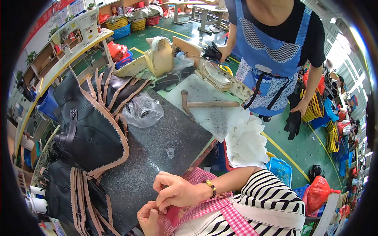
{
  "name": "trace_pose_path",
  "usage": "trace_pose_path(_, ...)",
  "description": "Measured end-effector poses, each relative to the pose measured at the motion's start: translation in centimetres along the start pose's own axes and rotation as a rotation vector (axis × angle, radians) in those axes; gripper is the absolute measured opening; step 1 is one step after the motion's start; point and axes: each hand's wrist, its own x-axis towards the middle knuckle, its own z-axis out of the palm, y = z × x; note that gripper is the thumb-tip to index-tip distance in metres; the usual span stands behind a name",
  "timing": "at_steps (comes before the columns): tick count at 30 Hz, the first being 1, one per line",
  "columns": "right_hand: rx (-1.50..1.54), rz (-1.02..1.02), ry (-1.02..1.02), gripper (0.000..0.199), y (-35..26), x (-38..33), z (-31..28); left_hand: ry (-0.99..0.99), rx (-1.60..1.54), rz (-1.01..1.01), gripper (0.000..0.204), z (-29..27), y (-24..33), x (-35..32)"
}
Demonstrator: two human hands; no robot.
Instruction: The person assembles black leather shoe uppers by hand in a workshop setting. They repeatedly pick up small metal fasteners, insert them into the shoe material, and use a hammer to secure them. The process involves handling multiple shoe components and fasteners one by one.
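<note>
My right hand (173,190), a beaded bracelet at its wrist, is held at the near edge of the dark work slab (145,157), in front of my pink checked apron (225,210). Just below it is my left hand (149,220). The fingertips of both hands are pinched together and meet; anything between them is too small or hidden to make out. Black leather pieces (86,135) with tan zigzag-cut edges lie stacked along the slab's left side. A clear plastic bag (143,111) rests beside them, and a small clear scrap (170,152) lies nearer my hands.
A hammer (212,104) lies on a pale board (204,118) beyond the slab. Across from me stands a person in a blue apron (271,43), holding black gloves (293,120). White sheet pieces (246,141) are heaped at the right, near a blue basket (280,171) and red bag (321,194).
</note>
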Motion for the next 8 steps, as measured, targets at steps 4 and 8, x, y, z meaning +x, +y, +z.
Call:
trace_pose_path(4, 0.03, -0.017, -0.055, 0.014, 0.8, 0.3, 0.3, -0.023, -0.051, -0.033, 0.025, -1.6, -0.4, -0.3)
trace_pose_path(8, 0.117, 0.027, -0.09, 0.013, 0.8, 0.0, 0.3, -0.163, -0.343, -0.075, 0.03, -4.6, -3.3, 0.0)
